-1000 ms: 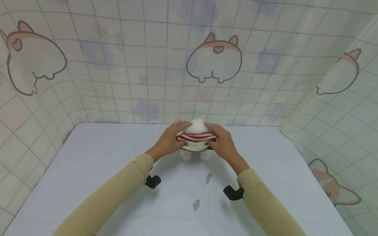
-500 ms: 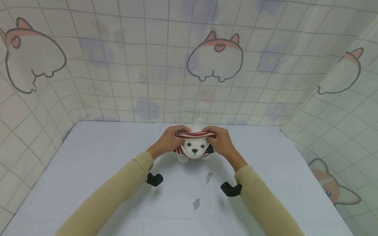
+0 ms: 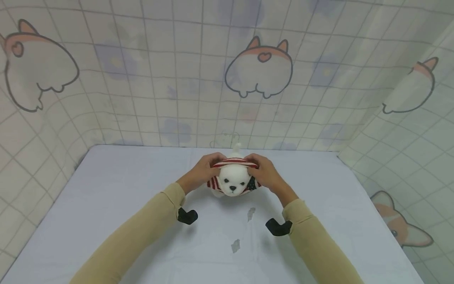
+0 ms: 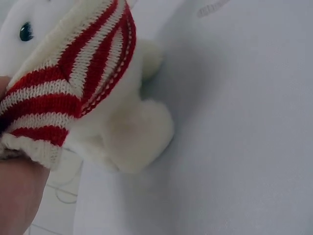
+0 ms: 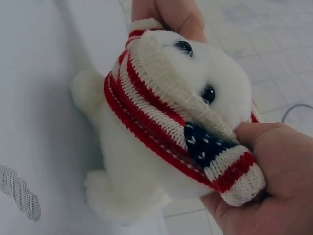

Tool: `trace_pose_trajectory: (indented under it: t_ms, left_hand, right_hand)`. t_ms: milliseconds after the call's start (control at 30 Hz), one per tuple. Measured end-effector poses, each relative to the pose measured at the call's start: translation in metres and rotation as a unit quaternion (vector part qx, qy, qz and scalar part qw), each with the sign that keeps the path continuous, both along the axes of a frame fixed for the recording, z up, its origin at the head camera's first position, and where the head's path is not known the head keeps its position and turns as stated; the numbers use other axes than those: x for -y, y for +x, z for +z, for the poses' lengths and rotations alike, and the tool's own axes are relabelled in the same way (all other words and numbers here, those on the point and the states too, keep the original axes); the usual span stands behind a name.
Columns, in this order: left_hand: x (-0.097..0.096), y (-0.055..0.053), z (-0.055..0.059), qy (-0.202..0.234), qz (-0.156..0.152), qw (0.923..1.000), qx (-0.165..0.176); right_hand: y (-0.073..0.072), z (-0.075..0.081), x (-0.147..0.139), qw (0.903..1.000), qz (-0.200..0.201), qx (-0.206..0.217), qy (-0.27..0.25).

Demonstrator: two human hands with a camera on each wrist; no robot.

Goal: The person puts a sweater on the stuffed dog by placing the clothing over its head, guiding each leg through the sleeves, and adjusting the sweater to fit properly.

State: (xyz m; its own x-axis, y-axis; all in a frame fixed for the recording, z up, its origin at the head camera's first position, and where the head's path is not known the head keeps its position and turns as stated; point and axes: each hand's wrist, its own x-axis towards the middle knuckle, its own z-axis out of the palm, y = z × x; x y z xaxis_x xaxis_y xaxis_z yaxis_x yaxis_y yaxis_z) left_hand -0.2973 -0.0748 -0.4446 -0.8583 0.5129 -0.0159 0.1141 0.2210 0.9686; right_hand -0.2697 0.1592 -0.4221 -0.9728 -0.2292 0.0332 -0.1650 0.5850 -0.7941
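Note:
A white plush dog (image 3: 233,176) faces me near the far side of the table. Its head pokes out through a knitted sweater (image 3: 235,161) with red and white stripes. On the left of the dog, my left hand (image 3: 200,172) grips the sweater's edge. My right hand (image 3: 268,172) pinches the opposite side, thumb beside the dog's head. The right wrist view shows a navy patch (image 5: 201,147) with white marks near a striped sleeve, and the sweater bunched around the neck. In the left wrist view, a white paw (image 4: 142,139) hangs below the knit.
White cloth covers the table (image 3: 198,252), with two small grey patches in front of the dog. Behind it rises a grid-patterned curtain (image 3: 170,98) with cartoon corgis. Black wrist mounts (image 3: 279,227) stick out from the cuffs.
The dog's face has emerged through the sweater's opening and now shows fully. The sweater has slid back behind its head. Both hands keep their hold and have shifted slightly.

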Motion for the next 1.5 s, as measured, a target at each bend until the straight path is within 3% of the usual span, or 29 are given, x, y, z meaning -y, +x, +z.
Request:
trace_pose_trajectory:
  t_ms: [267, 467, 800, 1033, 1133, 1333, 1500]
  left_hand:
    - [0.004, -0.005, -0.007, -0.003, -0.003, 0.9996, 0.027]
    - [0.01, -0.011, -0.012, 0.014, -0.007, 0.9973, 0.072]
    - [0.012, -0.025, -0.019, 0.022, -0.029, 0.9931, 0.112]
    - [0.005, -0.026, -0.025, 0.033, -0.056, 0.989, 0.133]
    - [0.004, -0.024, -0.026, 0.029, -0.051, 0.99, 0.129]
    - [0.009, -0.023, -0.022, 0.042, 0.018, 0.9947, 0.092]
    - [0.01, -0.021, -0.02, 0.012, 0.025, 0.9977, 0.062]
  right_hand:
    - [-0.01, -0.006, 0.001, 0.9991, 0.018, 0.029, -0.025]
    - [-0.015, -0.01, 0.007, 0.9976, 0.028, 0.046, -0.043]
    - [-0.02, -0.015, 0.01, 0.9941, 0.03, 0.069, -0.078]
    - [-0.02, -0.03, 0.017, 0.9909, -0.001, 0.094, -0.097]
    - [-0.017, -0.034, 0.016, 0.9906, -0.013, 0.101, -0.091]
    - [-0.018, -0.03, 0.008, 0.9951, -0.018, 0.063, -0.074]
    - [-0.02, -0.026, -0.001, 0.9956, 0.014, 0.075, -0.055]
